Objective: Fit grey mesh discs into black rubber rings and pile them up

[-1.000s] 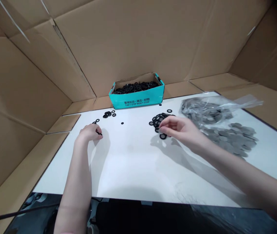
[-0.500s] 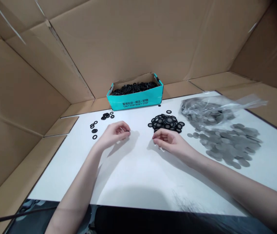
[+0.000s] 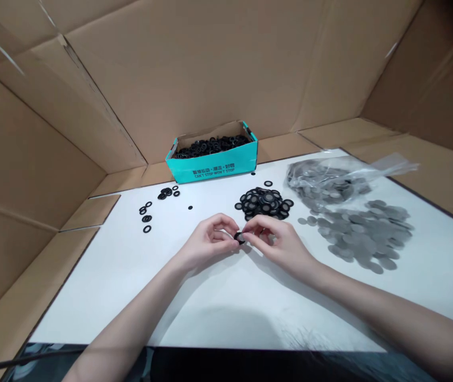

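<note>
Left hand [image 3: 208, 239] pinches black rubber-looking ring [image 3: 237, 238], right hand [image 3: 279, 239] pinches thin grey round disc [image 3: 242, 237] at it: likely fitting step, next push needs flat alignment.

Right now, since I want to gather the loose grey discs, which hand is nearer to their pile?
Right. The right hand is left of the loose grey discs, apart from them; the left hand is farther left, holding a black ring.

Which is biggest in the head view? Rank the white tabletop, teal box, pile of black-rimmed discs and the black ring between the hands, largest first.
1. White tabletop
2. Teal box
3. Pile of black-rimmed discs
4. Black ring, clearly smallest despite being nearer the camera
</note>
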Tool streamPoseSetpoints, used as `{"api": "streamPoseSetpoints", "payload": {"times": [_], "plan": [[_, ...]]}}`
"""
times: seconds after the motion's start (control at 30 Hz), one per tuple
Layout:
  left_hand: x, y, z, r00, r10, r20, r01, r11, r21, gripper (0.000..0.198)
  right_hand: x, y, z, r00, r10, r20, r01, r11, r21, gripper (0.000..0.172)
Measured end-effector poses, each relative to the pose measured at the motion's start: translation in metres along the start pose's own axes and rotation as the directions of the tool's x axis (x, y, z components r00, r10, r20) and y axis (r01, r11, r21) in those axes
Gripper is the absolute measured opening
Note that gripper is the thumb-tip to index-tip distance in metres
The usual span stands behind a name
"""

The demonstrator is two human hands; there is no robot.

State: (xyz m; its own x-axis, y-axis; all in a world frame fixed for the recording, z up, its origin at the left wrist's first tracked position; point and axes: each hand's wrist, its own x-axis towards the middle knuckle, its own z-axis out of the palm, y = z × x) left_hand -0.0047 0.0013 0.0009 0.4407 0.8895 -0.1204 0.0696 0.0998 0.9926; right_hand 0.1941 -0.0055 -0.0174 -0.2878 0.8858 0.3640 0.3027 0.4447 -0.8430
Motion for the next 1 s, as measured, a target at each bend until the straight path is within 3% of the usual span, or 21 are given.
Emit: {"api": "streamPoseSetpoints", "payload": {"times": [0.2,0.5,0.73,1.0], "plan": [[-0.001,0.000,0.003,0.999,0.039,0.003,-0.039,0.999,0.038,0.032,-0.001,0.006,0.000,0.999,-0.049,0.012,0.050,0.997,-0.066,0.010],[-0.006,0.003,0.012,0.998,0.068,-0.017,-0.068,0.998,-0.005,0.027,0.001,0.011,-0.003,0.989,-0.109,0.096,0.121,0.985,-0.127,0.023],[-0.007,0.003,0.014,0.996,0.084,0.003,-0.084,0.990,0.114,0.012,0.000,0.013,-0.001,0.980,-0.128,0.155,0.146,0.983,-0.113,0.023],[-0.006,0.001,0.013,0.995,0.102,0.003,-0.101,0.972,0.212,0.018,0.000,0.012,-0.001,0.982,-0.130,0.134,0.145,0.984,-0.106,0.028]]}}
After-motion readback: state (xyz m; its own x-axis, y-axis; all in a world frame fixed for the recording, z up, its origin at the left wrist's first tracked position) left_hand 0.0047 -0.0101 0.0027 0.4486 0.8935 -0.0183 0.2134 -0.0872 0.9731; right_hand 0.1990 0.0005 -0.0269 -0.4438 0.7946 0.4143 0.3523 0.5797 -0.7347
